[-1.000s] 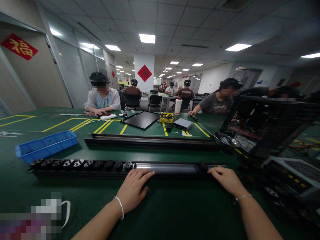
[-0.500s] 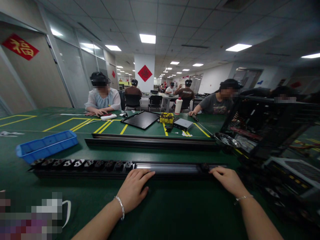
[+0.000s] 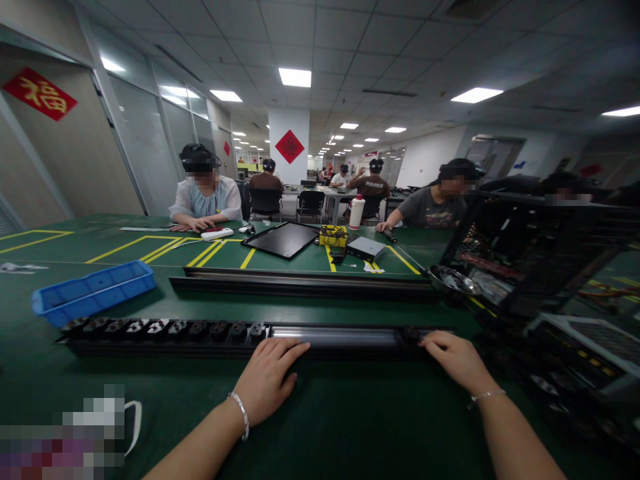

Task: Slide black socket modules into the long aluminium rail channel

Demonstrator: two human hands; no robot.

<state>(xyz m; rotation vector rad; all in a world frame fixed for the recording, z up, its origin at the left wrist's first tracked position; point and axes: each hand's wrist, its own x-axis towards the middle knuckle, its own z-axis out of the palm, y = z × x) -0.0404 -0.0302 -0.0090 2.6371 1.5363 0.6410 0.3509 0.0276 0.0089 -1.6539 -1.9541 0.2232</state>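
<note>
A long black channel rail (image 3: 335, 339) lies across the table in front of me. Its left half carries a row of several socket modules (image 3: 158, 327), mostly black. One more black socket module (image 3: 411, 335) sits apart near the right end, with bare silvery channel between. My left hand (image 3: 267, 383) rests over the rail's near edge just right of the row, palm down, fingers laid on it and thumb apart. At the right end, my right hand (image 3: 456, 360) has its thumb and forefinger closed together against the lone module. Its other fingers are curled and partly hidden.
A second black rail (image 3: 305, 287) lies beyond the first. A blue bin (image 3: 95, 290) stands at left, a metal bowl (image 3: 454, 279) and an open computer case (image 3: 530, 247) at right, beside a power supply (image 3: 585, 350). Two people sit across the table (image 3: 325, 413).
</note>
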